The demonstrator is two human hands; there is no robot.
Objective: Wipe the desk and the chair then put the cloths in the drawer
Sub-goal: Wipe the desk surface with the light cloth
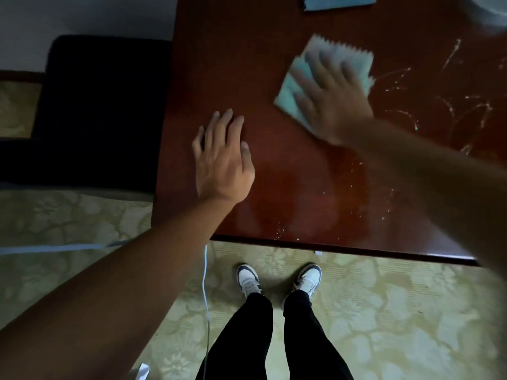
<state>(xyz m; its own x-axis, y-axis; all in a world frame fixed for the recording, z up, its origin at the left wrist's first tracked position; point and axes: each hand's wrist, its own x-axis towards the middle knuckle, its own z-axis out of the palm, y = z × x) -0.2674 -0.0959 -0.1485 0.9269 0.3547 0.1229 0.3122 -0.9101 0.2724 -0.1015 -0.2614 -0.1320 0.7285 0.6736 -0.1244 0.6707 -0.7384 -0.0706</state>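
Note:
A dark red wooden desk (288, 187) fills the upper right of the view. My right hand (332, 102) lies flat with spread fingers on a light blue-green cloth (354, 54) and presses it against the desk top; hand and cloth are blurred. My left hand (223, 160) rests flat on the desk near its left edge, fingers straight, holding nothing. A second blue cloth (340, 1) lies at the desk's far edge, partly cut off by the frame. A dark chair (98, 105) stands to the left of the desk.
Pale streaks and specks (452, 105) mark the desk to the right of the cloth. My feet in white shoes (277, 278) stand on patterned carpet (397, 311) at the desk's front edge. A thin white cable (205, 283) runs down across the floor.

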